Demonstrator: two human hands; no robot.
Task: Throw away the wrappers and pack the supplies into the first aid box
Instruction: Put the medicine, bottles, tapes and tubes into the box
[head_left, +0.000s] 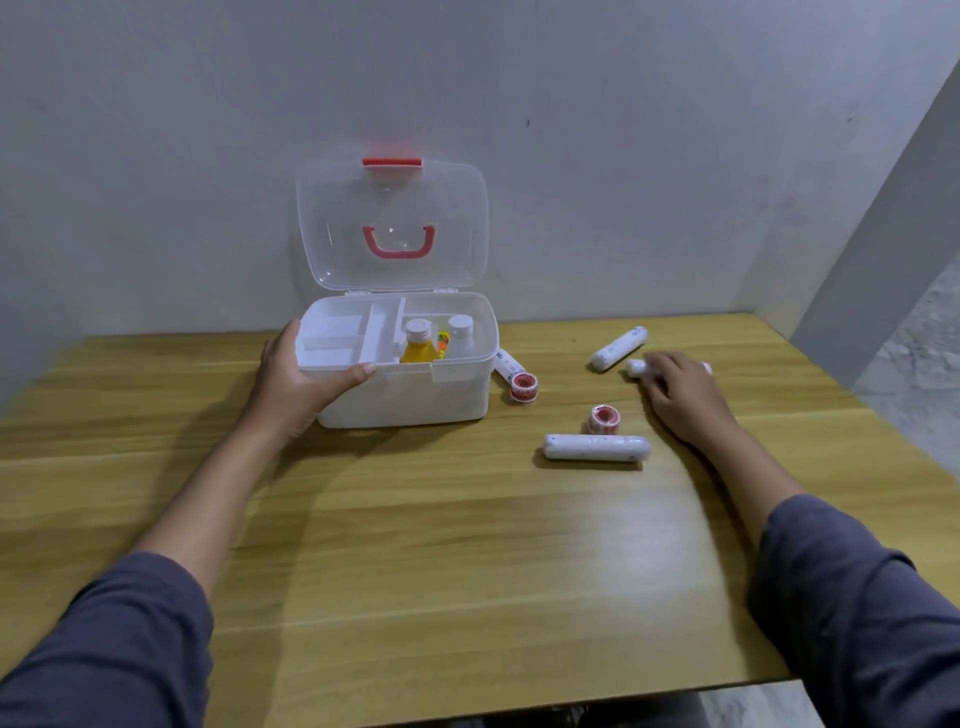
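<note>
The white first aid box (447, 400) stands open on the wooden table, its clear lid (392, 223) upright against the wall. Inside are a white tray (343, 338), an orange bottle (418, 345) and a white bottle (461, 332). My left hand (296, 379) grips the box's front left rim. My right hand (680, 395) lies over a white bandage roll (638, 368), fingers curled on it. More wrapped rolls lie near the box (505, 364), farther back (619, 348) and in front (596, 448). Two red-and-white tape rolls (523, 387) (603, 420) sit between them.
The table (415, 545) meets a grey wall at the back. Its right edge drops to a mottled floor (914, 364), next to a slanted wall panel. My dark sleeves fill the lower corners.
</note>
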